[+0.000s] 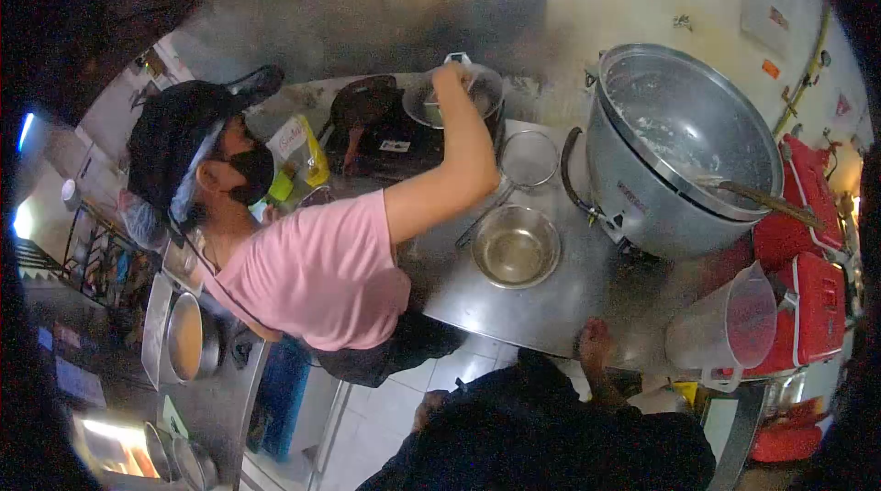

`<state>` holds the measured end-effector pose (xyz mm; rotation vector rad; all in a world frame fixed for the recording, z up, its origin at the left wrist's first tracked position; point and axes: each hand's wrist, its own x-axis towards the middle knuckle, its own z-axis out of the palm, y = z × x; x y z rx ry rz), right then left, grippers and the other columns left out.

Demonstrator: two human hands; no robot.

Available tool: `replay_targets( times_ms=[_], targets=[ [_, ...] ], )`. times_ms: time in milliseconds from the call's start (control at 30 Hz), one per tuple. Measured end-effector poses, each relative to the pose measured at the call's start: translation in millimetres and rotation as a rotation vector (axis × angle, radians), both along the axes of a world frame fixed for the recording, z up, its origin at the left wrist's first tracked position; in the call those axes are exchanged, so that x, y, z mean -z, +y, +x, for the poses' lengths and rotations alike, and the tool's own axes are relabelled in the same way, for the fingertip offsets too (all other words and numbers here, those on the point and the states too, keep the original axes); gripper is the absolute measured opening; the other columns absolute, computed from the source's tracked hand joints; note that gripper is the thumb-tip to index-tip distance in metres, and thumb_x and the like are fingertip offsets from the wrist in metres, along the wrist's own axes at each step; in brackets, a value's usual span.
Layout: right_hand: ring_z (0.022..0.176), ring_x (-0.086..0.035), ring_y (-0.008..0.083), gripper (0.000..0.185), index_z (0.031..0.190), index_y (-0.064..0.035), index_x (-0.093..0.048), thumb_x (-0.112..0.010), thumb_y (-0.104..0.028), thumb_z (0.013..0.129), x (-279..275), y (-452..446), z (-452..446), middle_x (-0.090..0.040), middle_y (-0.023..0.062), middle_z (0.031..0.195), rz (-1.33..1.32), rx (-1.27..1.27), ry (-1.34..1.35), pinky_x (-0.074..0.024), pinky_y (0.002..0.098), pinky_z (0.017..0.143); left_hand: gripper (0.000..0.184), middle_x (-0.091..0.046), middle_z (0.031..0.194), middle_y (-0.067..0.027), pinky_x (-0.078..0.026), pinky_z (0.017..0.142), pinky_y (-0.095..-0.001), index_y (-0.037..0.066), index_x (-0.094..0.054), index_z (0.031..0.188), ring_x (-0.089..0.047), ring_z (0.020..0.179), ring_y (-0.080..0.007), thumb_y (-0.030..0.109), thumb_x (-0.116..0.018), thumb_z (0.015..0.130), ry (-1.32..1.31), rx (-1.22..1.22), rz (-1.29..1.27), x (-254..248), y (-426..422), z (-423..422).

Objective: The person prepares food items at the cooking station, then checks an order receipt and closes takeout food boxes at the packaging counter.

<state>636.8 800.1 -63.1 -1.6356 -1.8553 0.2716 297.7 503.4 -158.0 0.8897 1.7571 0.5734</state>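
Observation:
My right hand (596,342) is at the front edge of the steel counter (587,294), its fingers curled together with nothing visible in them. My left hand (429,408) is low beside my dark clothing, and its fingers are too blurred to make out. A steel bowl (516,248) sits on the counter ahead of my hands, with a round strainer (529,159) behind it. To the right stands a large grey rice cooker (674,161), open, with white remains inside and a wooden paddle (771,204) across its rim.
A co-worker in a pink shirt (317,271) reaches over a pot (422,106) on the stove at the left. A clear plastic jug (725,321) and red containers (812,307) stand at the right. More pans (185,337) are at the far left.

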Motion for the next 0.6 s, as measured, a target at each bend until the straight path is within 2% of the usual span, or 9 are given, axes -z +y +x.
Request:
replay_targets(
  times_ms=[233,367,433,500,533,567,600],
  targets=[
    [0.061,-0.05,0.0253,0.022,0.092,-0.0052,-0.051,-0.039,-0.023,0.087,-16.6,-5.8,-4.3,-0.051,0.0129,0.074,-0.102,0.003,0.193,-0.0406,0.0361,0.057,0.023,-0.053,0.103,-0.0055,-0.042,0.073,-0.0311,0.008,-0.053,0.099,-0.051,0.087,-0.0161,0.016,-0.044,0.08,0.012,0.008,0.009,7.2,19.0,-3.3],
    [0.063,-0.051,0.0296,0.021,0.088,-0.0048,-0.051,-0.041,-0.023,0.084,7.5,6.3,6.7,-0.052,0.0145,0.077,-0.122,0.06,-0.027,-0.0414,0.039,0.058,0.021,-0.054,0.1,-0.0054,-0.042,0.071,-0.0313,0.008,-0.054,0.096,-0.051,0.084,-0.016,0.016,-0.045,0.079,0.02,0.008,0.011,15.3,28.4,-1.6],
    [0.067,-0.053,0.0319,0.021,0.088,-0.0048,-0.052,-0.043,-0.023,0.083,-85.9,-11.3,-18.2,-0.054,0.0165,0.079,-0.213,0.061,-0.066,-0.0416,0.0406,0.062,0.021,-0.054,0.099,-0.0054,-0.043,0.07,-0.0314,0.008,-0.055,0.095,-0.052,0.083,-0.0159,0.016,-0.046,0.079,0.025,-0.002,0.013,17.2,32.1,-1.6],
    [0.072,-0.055,0.0333,0.021,0.088,-0.0046,-0.053,-0.044,-0.023,0.083,-99.5,-10.6,-19.0,-0.055,0.0175,0.082,-0.275,0.066,-0.099,-0.0419,0.0421,0.065,0.02,-0.055,0.098,-0.0054,-0.043,0.069,-0.0316,0.008,-0.055,0.094,-0.052,0.082,-0.0159,0.017,-0.047,0.079,0.034,-0.004,0.01,29.1,30.0,0.7],
    [0.074,-0.055,0.0336,0.021,0.088,-0.0045,-0.054,-0.044,-0.022,0.083,-60.3,-4.1,-9.3,-0.056,0.0176,0.083,-0.291,0.07,-0.109,-0.0421,0.0427,0.067,0.019,-0.055,0.097,-0.0054,-0.043,0.068,-0.0316,0.008,-0.055,0.093,-0.052,0.081,-0.0158,0.017,-0.047,0.078,0.04,-0.01,0.007,37.2,29.7,1.2],
    [0.076,-0.056,0.0339,0.022,0.089,-0.0043,-0.055,-0.044,-0.022,0.083,-47.0,2.5,-4.5,-0.056,0.0177,0.085,-0.308,0.075,-0.12,-0.0423,0.0433,0.068,0.019,-0.055,0.097,-0.0054,-0.043,0.068,-0.0317,0.008,-0.056,0.093,-0.052,0.08,-0.0158,0.017,-0.047,0.078,0.048,-0.005,0.003,33.8,28.4,2.3],
    [0.076,-0.056,0.0332,0.023,0.088,-0.0039,-0.056,-0.043,-0.023,0.083,-71.4,-2.8,-18.5,-0.057,0.0171,0.084,-0.342,0.135,-0.191,-0.0428,0.042,0.068,0.019,-0.055,0.096,-0.0054,-0.043,0.067,-0.0317,0.008,-0.056,0.092,-0.053,0.08,-0.0158,0.017,-0.047,0.078,0.052,-0.003,0.0,36.3,24.3,3.0]
  ],
)
